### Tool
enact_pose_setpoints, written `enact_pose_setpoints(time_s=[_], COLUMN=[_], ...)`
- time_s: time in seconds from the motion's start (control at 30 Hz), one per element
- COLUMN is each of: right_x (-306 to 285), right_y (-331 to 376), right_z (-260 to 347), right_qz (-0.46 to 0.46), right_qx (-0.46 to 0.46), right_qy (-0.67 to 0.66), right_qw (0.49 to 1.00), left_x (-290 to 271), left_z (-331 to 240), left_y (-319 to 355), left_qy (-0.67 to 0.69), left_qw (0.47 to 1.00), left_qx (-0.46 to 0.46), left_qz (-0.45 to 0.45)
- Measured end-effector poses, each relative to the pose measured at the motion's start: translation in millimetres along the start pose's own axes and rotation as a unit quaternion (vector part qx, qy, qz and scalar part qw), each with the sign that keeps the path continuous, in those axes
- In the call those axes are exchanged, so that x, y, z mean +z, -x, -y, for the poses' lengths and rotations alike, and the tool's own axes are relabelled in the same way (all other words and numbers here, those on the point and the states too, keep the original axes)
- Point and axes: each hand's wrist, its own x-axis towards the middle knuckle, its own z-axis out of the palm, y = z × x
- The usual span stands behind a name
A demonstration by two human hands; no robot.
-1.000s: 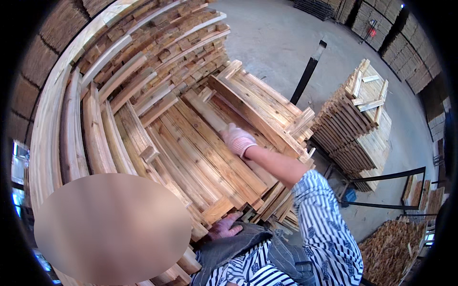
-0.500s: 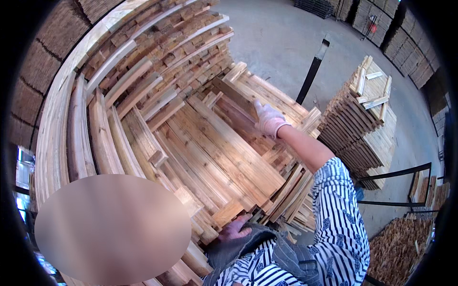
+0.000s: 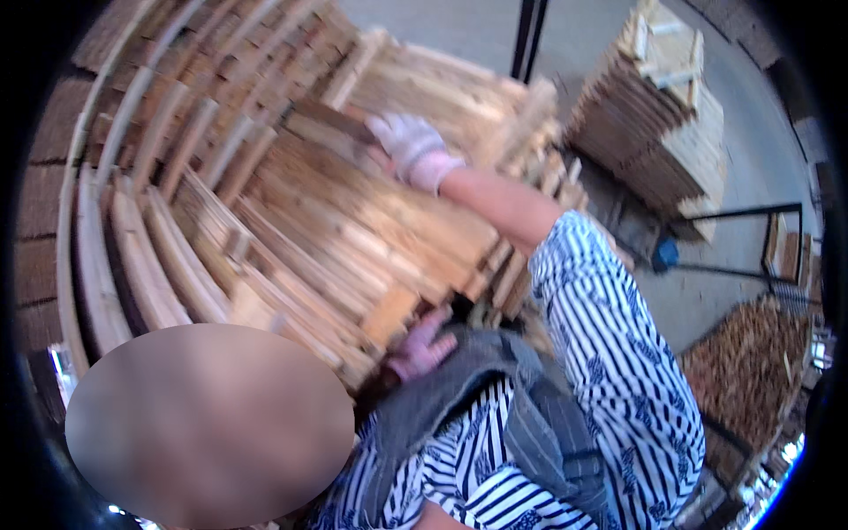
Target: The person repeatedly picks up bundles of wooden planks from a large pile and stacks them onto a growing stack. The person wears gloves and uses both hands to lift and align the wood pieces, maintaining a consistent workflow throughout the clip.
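Plank: a dark plank (image 3: 331,119) lies on top of the far side of the wood pile (image 3: 353,230).
Right hand: the right hand (image 3: 408,146), gloved, grips the plank's right end; it has reached farther up the pile than a second ago.
Left hand: the left hand (image 3: 422,346), fingers curled, presses the pile's near edge.
Right side: a neat stack of boards (image 3: 662,115) stands apart across bare concrete floor (image 3: 707,291).
Near right: wood scraps (image 3: 751,371).

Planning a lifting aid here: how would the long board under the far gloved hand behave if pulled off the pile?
The board looks long and rigid, so probably stiff, not floppy. Rough-sawn, so the right hand in its glove likely won't slip. Flat on the pile, it should slide, not roll.
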Motion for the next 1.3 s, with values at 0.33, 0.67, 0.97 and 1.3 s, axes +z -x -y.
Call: enact_pose_setpoints(time_s=[0.33, 0.67, 0.97, 1.3], right_x=[10.0, 24.3, 95.1, 52.4], right_y=[215.4, 187.0, 187.9, 398.0], right_z=[11.3, 51.9, 117.5, 51.0], right_qz=[-0.330, -0.268, -0.362, -0.031], right_qx=[0.268, 0.367, 0.409, 0.510], right_qy=[-0.137, -0.231, -0.208, -0.359], right_qw=[0.895, 0.860, 0.811, 0.781], left_x=[30.2, 13.6, 11.1, 76.4], left_z=[11.9, 0.8, 48.8, -6.8], left_y=[22.8, 22.2, 40.4, -15.0], left_qy=[0.235, 0.342, 0.239, 0.000], left_qw=[0.963, 0.919, 0.957, 0.952], left_qx=[-0.135, -0.179, -0.166, -0.277], left_qz=[0.006, -0.078, -0.021, -0.126])
